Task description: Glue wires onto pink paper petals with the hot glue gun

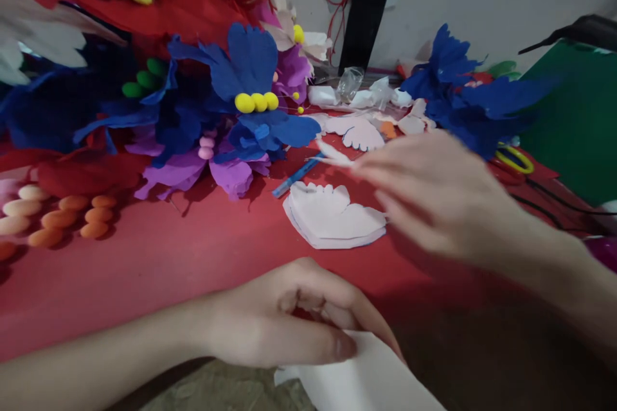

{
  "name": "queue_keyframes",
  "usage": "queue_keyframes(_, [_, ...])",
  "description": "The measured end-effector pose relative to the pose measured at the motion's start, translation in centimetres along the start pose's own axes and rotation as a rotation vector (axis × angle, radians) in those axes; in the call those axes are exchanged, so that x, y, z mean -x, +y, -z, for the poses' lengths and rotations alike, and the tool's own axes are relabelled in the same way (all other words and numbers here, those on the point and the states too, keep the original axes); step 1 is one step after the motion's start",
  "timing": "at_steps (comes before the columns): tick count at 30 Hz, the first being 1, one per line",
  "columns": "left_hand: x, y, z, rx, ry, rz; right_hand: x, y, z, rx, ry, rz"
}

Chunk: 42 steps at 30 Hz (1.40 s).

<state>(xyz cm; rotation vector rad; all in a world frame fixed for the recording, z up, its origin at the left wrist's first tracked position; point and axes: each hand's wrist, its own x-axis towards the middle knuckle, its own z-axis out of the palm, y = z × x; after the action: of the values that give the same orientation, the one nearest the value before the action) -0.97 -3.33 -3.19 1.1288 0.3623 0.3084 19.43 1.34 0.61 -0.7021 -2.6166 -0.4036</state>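
My left hand (pixel 299 321) is closed on a white sheet (pixel 366 376) at the bottom edge, thumb on top and fingers beneath. Over the red table, my right hand (pixel 424 186) is blurred by motion; its fingertips pinch a thin white piece (pixel 332 155). Just left of and below those fingers lies a small stack of white cut-outs with scalloped edges (pixel 332 218). Behind the stack a blue pen (pixel 296 178) rests on the table. Another scalloped white cut-out (pixel 362 133) lies farther back.
Blue (pixel 253 64), red and purple flowers crowd the back left of the red table (pixel 159 270). Orange egg-shaped pieces (pixel 58 218) sit at the left. At the right are more blue flowers (pixel 448 96), yellow-handled scissors (pixel 515 158), dark cables and a green board (pixel 573 115).
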Motion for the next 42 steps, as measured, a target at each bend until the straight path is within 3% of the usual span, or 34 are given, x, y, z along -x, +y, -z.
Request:
queue_keyframes(3, [0.0,0.2,-0.2,-0.050,0.043,0.069,0.2,-1.5,-1.2,-0.201,-0.288,0.163])
queue_keyframes(5, [-0.1,0.4,-0.4,-0.065,0.106,0.082,0.3,-1.9,-1.3,-0.340,-0.332,0.122])
queue_keyframes(8, [-0.3,0.3,-0.7,-0.041,0.359,-0.016,-0.1,-1.7,-0.4,-0.546,-0.249,-0.126])
queue_keyframes(11, [-0.8,0.0,-0.4,0.006,0.647,-0.212,-0.5,-1.1,0.7,-0.801,-0.320,-0.393])
queue_keyframes(14, [-1.2,-0.2,0.2,-0.009,0.783,-0.345,-0.5,-0.7,0.8,-1.007,-0.369,-0.572])
queue_keyframes(16, [-1.3,-0.3,0.6,-0.128,0.873,-0.408,-0.5,-0.5,0.5,-1.084,-0.358,-0.700])
queue_keyframes(19, [-1.2,-0.3,0.9,-0.553,1.025,-0.591,-0.5,-0.8,-0.2,-1.148,-0.331,-0.838])
queue_keyframes(22, [-0.7,-0.1,0.8,-1.086,0.962,-0.748,-0.7,-1.7,-0.5,-1.218,-0.281,-0.870])
queue_keyframes(24, [-0.4,0.1,0.4,-1.275,0.822,-0.694,-0.9,-2.4,-0.5,-1.276,-0.240,-0.858])
queue_keyframes(26, [-0.3,0.2,0.1,-1.297,0.747,-0.573,-1.0,-3.1,-0.5,-1.316,-0.199,-0.843])
queue_keyframes(30, [-0.4,0.7,-0.4,-1.084,0.752,-0.477,-1.0,-4.0,-0.5,-1.284,-0.155,-0.754])
queue_keyframes(34, [-0.7,1.1,-0.7,-0.639,0.728,-0.327,-0.5,-4.5,-0.6,-0.924,-0.097,-0.479])
queue_keyframes(37, [-0.9,1.1,-0.8,-0.352,0.712,-0.294,-0.1,-4.8,-0.8,-0.640,-0.069,-0.279])
queue_keyframes(42, [-1.0,0.8,-0.8,-0.215,0.706,-0.277,0.2,-5.0,-0.9,-0.490,-0.009,-0.161])
